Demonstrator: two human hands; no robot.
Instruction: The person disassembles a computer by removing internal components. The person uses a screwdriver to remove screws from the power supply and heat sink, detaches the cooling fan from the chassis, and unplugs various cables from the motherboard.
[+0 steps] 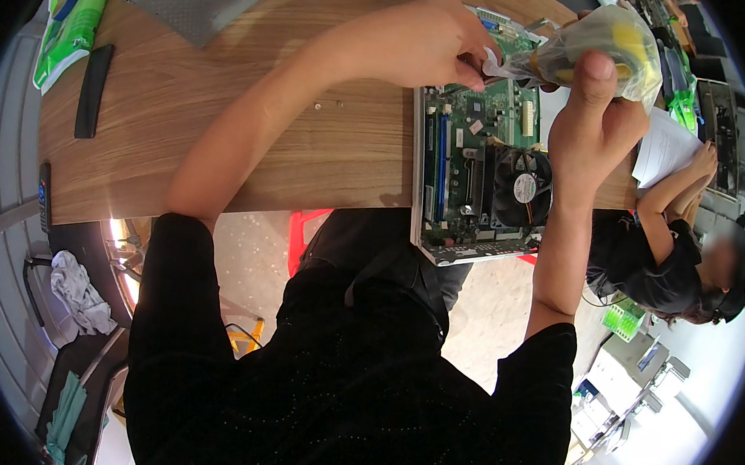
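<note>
My right hand (600, 114) is closed around a yellow power tool (631, 45) wrapped in cloudy clear plastic. The thumb lies along its near side, and the tool's narrow front end points left. My left hand (439, 45) reaches across the table from the left, its fingers pinched together by that front end, next to a whitish scrap of plastic (495, 66). What they pinch is too small to make out. Below both hands sits an open computer case (419, 163), jutting over the table's near edge. Inside it show a green circuit board (503, 113) and a black cooling fan (522, 189).
On the wooden table (326, 153) are two tiny bits, a black bar (94, 92), a green-white packet (74, 22) and a grey metal panel (203, 0). A remote control (44, 194) lies at the left edge. Another person (666, 250) sits at right, hands by papers (668, 148).
</note>
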